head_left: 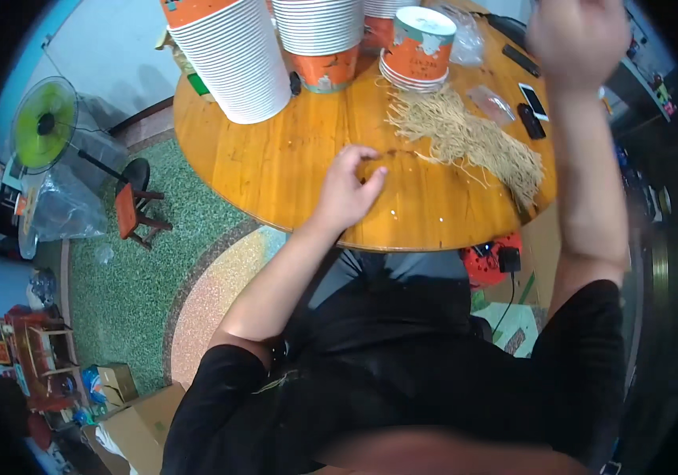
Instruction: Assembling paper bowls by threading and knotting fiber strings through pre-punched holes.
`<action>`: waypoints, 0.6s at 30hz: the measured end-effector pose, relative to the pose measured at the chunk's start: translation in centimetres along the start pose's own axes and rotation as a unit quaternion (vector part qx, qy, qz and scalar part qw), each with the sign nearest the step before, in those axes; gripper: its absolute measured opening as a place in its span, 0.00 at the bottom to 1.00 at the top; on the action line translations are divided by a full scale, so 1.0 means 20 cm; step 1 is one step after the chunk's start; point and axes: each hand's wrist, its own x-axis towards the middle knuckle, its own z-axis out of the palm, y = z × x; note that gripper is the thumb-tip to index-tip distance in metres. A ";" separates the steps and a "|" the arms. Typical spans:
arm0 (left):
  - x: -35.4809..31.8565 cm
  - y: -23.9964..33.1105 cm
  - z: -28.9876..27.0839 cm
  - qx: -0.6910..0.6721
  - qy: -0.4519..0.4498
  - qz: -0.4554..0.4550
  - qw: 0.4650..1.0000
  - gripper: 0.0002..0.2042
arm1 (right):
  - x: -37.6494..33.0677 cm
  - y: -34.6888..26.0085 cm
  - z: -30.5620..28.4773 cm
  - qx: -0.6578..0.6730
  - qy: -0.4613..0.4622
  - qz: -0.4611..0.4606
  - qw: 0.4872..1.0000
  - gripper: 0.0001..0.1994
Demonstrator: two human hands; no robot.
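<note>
My left hand (pixel 351 186) rests at the near part of the round wooden table (pixel 276 166), thumb apart from the bent fingers and nothing between them. Farther right lies a loose bundle of tan, string-like strands (pixel 474 138). My right hand (pixel 580 39) is raised at the upper right, blurred, and its fingers do not show clearly. Beyond my left hand stand a tall leaning stack of white-rimmed paper buckets (pixel 232 67) and a second stack, orange and green (pixel 323 59). A shorter orange bucket (pixel 418 47) sits upside down behind the strands.
A white phone (pixel 533 101), a black key-fob-like object (pixel 531 121) and a small clear plastic bag (pixel 491 104) lie on the table's right side. A green fan (pixel 44 124) and a small wooden stool (pixel 137 210) stand on the left. Cardboard boxes (pixel 137 427) sit at lower left.
</note>
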 end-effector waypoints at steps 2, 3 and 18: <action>-0.03 0.06 -0.01 -0.026 0.105 0.009 0.994 0.11 | -0.43 0.08 -0.17 0.140 -0.105 0.072 0.982 0.16; -0.04 0.09 -0.06 -0.001 0.166 0.033 0.986 0.10 | -0.49 -0.05 -0.19 -0.018 -0.147 -0.097 0.984 0.09; -0.12 0.53 -0.37 0.267 -0.089 0.236 0.930 0.11 | -1.18 -0.34 -0.29 0.071 -0.218 0.052 0.972 0.14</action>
